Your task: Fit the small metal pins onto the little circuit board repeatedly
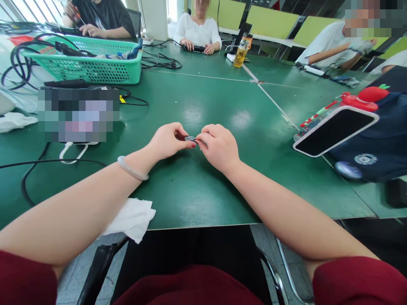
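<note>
Both my hands meet over the middle of the green table. My left hand, with a pale bangle on its wrist, pinches a small dark metal part between thumb and fingertips. My right hand is curled and pinches the same small part from the other side. The part is too small to name. Both forearms rest on the table's near edge.
A white tissue lies at the near edge by my left arm. A phone leans on a dark blue bag at right. A green basket of cables stands far left, with loose cables. A bottle and other seated people are at the far side.
</note>
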A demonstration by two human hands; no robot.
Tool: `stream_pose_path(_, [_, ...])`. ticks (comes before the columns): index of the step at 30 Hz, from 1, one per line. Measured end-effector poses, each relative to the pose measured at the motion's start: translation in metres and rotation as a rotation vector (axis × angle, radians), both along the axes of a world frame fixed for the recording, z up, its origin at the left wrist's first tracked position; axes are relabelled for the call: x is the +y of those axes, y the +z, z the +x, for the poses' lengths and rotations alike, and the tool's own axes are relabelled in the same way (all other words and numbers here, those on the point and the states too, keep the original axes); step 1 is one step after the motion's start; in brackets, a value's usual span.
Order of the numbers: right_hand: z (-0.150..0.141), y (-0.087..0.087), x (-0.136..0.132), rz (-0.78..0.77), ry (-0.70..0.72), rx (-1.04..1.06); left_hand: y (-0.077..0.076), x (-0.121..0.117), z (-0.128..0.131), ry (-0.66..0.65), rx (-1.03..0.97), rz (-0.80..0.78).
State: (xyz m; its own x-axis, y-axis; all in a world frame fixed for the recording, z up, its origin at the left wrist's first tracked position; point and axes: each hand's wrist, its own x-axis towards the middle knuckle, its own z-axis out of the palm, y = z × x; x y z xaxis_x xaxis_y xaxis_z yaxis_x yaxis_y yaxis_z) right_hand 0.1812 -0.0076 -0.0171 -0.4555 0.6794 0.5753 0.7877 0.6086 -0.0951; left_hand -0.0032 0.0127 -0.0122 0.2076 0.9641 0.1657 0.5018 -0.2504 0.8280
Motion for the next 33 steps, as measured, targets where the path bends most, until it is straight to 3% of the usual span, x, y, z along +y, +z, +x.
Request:
stream_pose_path(6, [-0.002, 0.003, -0.005, 0.018, 0.01, -0.036, 0.002, -0.003, 0.003, -0.033, -0.161, -0.044])
stream_pose_path(12, [0.004, 0.006, -0.005, -0.044, 0.002, 0.165, 0.002, -0.001, 0.002, -0.121, -0.464, -0.211])
stream_pose_path(21, [0.021, 0.001, 0.011, -0.519, -0.12, 0.029, 0.0, -0.001, 0.002, -0.111, -0.383, -0.235])
stream_pose_path(33, [0.011, -0.003, 0.011, -0.529, -0.135, 0.052, 0.003, -0.003, 0.003, -0.14, -0.31, -0.281])
